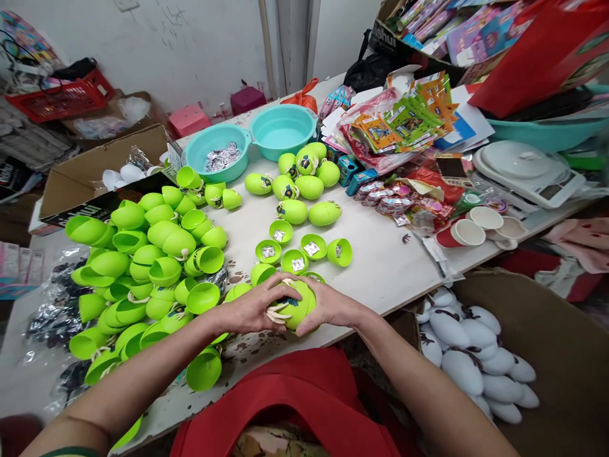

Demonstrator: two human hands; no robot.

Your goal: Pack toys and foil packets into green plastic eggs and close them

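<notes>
A green plastic egg (301, 307) with pale claw-like fingers and a dark patch on it is held between both hands near the table's front edge. My left hand (259, 306) wraps its left side; my right hand (328, 306) grips its right side. Just beyond are several open green egg halves (295, 261), with small silvery packets inside. Farther back lies a group of closed green eggs (309, 186). To the left spreads a big heap of open green egg halves (164, 270).
Two turquoise basins (278, 130) stand at the back, one holding silvery packets (222, 156). On the right are candy packs (404, 124), paper cups (469, 232) and a white scale (528, 171). A cardboard box (566, 336) of white eggs (480, 349) sits below right.
</notes>
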